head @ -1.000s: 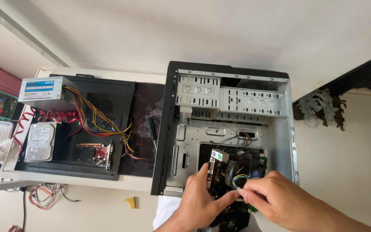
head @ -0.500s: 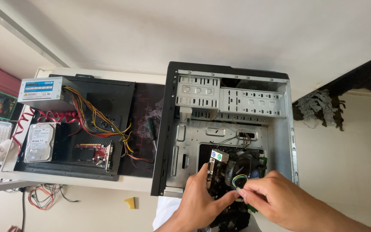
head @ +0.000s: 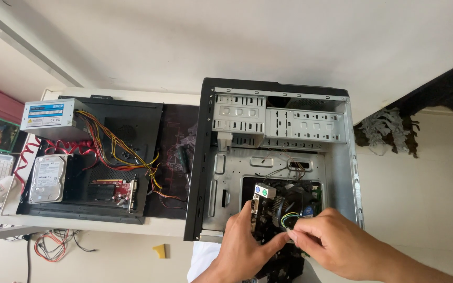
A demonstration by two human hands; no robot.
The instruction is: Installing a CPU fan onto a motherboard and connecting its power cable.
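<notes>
- Near edge: left hand (head: pixel 245 246) grips the motherboard (head: pixel 284 209) by its port-side edge, thumb on top, fingers clamped round the metal port block (head: pixel 262 202).
- Right hand (head: pixel 331 242) just beside it, fingertips pinched shut on a thin bundle of coloured fan wires (head: pixel 288 220); hands nearly touching.
- Board sits half in the open PC case (head: pixel 279 157), low in the near-right part, cooler fan (head: pixel 294 202) on top.
- Handling guess: board stiff but fragile, light-ish w/ heatsink weight; hold by edges or port block, not components. Wires soft, thin, easy to snag; grip at the plug, can't see the plug itself.
- Farther in case: empty drive bays (head: pixel 276 120).
- Left on table (head: pixel 106 94): black side panel (head: pixel 106 152) w/ hard drive (head: pixel 48 178), red expansion card (head: pixel 114 187), power supply (head: pixel 51 118) far-left w/ cable loom.
</notes>
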